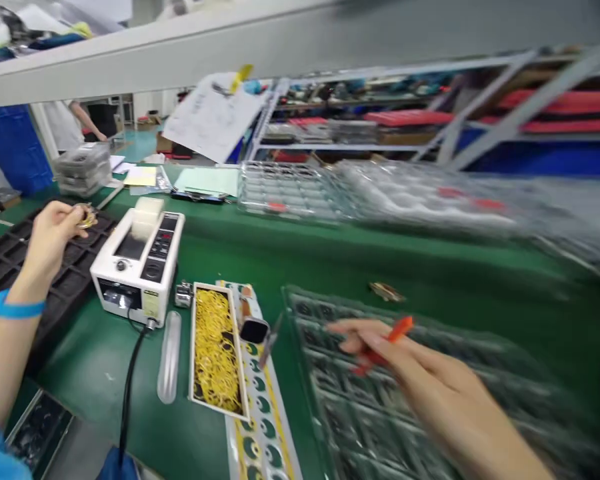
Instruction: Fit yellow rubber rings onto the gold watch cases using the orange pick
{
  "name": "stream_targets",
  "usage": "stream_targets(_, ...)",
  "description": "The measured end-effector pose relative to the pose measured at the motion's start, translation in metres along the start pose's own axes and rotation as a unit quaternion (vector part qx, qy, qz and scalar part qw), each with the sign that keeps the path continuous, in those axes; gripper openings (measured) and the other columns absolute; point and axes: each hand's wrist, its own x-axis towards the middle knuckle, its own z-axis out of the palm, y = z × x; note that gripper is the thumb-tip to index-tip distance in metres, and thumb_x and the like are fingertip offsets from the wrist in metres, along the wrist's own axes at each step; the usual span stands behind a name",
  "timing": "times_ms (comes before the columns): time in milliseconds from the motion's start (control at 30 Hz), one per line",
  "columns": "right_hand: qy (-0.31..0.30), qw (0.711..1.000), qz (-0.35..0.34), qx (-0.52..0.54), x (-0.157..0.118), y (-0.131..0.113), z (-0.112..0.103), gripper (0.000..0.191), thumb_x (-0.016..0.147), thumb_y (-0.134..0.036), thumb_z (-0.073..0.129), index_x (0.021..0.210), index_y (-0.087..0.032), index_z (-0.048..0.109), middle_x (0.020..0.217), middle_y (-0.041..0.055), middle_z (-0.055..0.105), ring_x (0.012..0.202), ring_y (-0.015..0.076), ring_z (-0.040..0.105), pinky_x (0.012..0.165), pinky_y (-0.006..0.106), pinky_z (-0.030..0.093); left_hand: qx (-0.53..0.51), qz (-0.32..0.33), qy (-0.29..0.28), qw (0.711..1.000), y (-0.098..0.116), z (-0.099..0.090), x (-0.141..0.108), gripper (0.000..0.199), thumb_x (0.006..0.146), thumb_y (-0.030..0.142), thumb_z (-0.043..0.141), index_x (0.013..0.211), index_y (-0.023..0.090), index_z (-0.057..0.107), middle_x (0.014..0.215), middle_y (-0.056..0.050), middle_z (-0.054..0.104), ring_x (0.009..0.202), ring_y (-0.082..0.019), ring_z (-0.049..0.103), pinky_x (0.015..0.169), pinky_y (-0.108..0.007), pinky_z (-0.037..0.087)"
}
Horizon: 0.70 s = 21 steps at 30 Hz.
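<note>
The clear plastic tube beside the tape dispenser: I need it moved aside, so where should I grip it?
Pinch the clear tube at its middle, across its narrow width, from above. It lies flat lengthwise on the green mat, with the black cable on one side and the tray of yellow bands on the other.

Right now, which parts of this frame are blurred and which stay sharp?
Head view: motion blur smears the right side, the clear plastic trays and the right hand with its orange tool; the white tape dispenser, left hand and box of yellow rubber bands stay fairly sharp.
</note>
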Motion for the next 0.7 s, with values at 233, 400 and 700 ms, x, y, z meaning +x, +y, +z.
stream_targets(233,-0.106,0.959,0.063,0.255,-0.020,-0.008,0.018,0.049,0.074,-0.069,0.060,0.082,-0.023,0.072,0.061,0.0021,0.056,0.059,0.0158,0.056,0.057,0.027,0.052,-0.378,-0.215,-0.361,0.825,0.058,0.101,-0.132,0.036,0.079,0.038,0.072,0.102,0.018,0.054,0.079,-0.005,0.071,0.073,-0.020,0.070,0.057,-0.022,0.056)
stream_targets(400,-0.083,0.974,-0.031,0.206,-0.046,-0.008,0.022,0.037,0.082,-0.056,0.061,0.076,-0.021,0.069,0.067,0.0037,0.064,0.062,0.0163,0.063,0.061,0.027,0.056,-0.417,-0.313,-0.385,0.761,0.037,0.155,-0.149,0.040,0.078,0.034,0.071,0.112,0.016,0.061,0.077,0.000,0.066,0.074,-0.013,0.068,0.082,-0.027,0.057)
stream_targets(700,-0.067,0.987,-0.117,0.083,-0.067,-0.006,0.039,0.012,0.089,-0.030,0.058,0.083,-0.024,0.066,0.070,-0.0003,0.070,0.059,0.0144,0.067,0.051,0.020,0.055,-0.464,-0.274,-0.375,0.754,0.026,0.149,-0.156,0.030,0.086,0.016,0.057,0.113,0.026,0.063,0.098,-0.002,0.065,0.100,-0.019,0.063,0.095,-0.037,0.052)
